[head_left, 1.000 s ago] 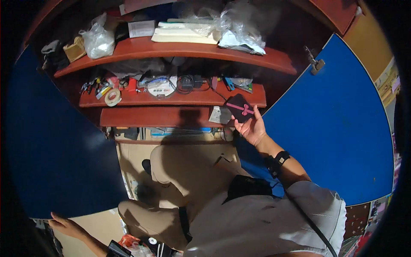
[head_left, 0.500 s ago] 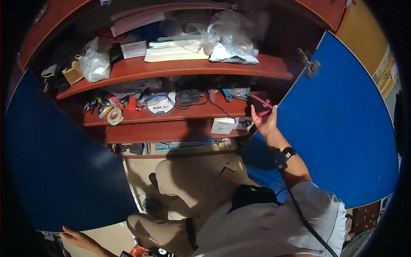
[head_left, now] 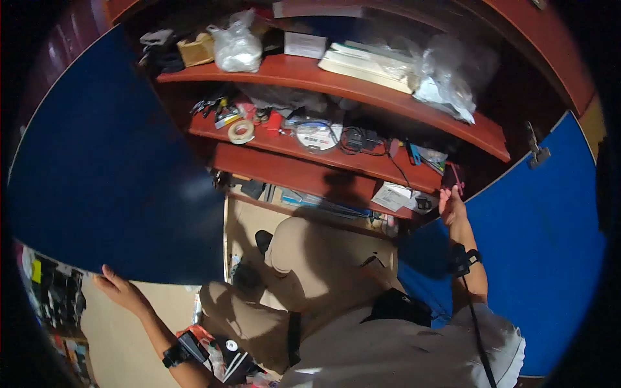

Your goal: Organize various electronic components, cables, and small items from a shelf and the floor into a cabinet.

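My right hand [head_left: 455, 205] is at the right end of the middle shelf, its fingers closed on the lower part of a small dark box with a pink ribbon bow [head_left: 451, 174]. At the lower left, my left hand [head_left: 121, 290] grips the bottom edge of the left blue cabinet door [head_left: 123, 194], thumb against it; the fingertips are partly hidden. On the shelf near the right hand lie a blue-handled cutter [head_left: 414, 154], a black adapter with its cable [head_left: 362, 139] and white paper leaflets [head_left: 392, 196].
The right blue door [head_left: 517, 239] stands open beside my right arm. A tape roll [head_left: 240, 132] and a round white case [head_left: 317, 134] sit on the middle shelf [head_left: 284, 143]. Above are plastic bags [head_left: 238, 45] and books [head_left: 365, 68]. Odds and ends lie on the floor by my knees.
The view has shifted and tilted, so the cabinet appears farther right. More of my left forearm shows, with the hand at the door's edge. The ribboned box remains in my right hand.
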Available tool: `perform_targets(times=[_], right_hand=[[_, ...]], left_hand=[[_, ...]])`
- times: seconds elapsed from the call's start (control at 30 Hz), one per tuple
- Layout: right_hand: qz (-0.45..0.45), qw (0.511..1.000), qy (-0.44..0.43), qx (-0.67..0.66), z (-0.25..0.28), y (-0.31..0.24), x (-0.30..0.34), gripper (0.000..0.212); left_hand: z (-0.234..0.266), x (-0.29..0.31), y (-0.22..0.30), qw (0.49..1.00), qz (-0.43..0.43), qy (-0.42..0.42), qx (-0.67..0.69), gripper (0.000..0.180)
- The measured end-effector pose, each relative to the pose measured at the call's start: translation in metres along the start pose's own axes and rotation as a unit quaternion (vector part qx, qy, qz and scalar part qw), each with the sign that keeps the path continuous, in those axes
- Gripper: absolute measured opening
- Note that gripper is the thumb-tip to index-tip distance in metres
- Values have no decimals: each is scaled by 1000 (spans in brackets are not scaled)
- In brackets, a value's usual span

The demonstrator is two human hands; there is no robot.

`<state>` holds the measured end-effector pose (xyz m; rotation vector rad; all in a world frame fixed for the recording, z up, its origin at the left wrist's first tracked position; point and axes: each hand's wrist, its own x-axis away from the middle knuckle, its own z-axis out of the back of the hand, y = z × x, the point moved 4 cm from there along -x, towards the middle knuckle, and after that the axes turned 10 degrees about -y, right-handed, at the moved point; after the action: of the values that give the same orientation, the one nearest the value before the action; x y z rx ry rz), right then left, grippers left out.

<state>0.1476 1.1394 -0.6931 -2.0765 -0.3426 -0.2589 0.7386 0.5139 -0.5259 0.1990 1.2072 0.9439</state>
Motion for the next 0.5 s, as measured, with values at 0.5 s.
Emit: perform_targets(times=[0.5], right_hand=[[-97,990,-99,38,-84,76,41,13]], left_hand=[[-4,42,77,999,27,-19,18,30]])
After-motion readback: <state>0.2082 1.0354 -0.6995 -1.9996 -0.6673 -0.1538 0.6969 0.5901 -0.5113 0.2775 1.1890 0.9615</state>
